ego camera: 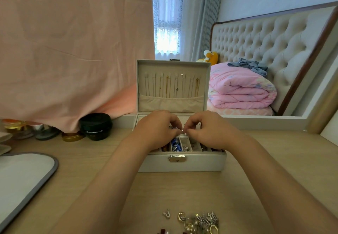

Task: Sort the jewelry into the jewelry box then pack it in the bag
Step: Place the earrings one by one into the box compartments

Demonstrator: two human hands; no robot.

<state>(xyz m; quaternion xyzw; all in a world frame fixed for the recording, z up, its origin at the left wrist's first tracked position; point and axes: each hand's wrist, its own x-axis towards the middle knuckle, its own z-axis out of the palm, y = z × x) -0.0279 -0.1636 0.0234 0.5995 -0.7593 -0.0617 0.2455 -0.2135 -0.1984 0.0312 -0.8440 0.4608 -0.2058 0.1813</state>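
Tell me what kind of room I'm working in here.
Probably a bedroom, at a dressing table: a tufted headboard, a folded pink quilt and cosmetic jars beside the jewelry box.

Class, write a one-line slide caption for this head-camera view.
Left hand and right hand pinch a small silver piece above the open jewelry box; loose jewelry lies on the table.

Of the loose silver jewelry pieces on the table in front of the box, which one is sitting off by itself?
The small silver forked charm, alone left of the gold hoop; the other silver pieces are tangled in the pile further right.
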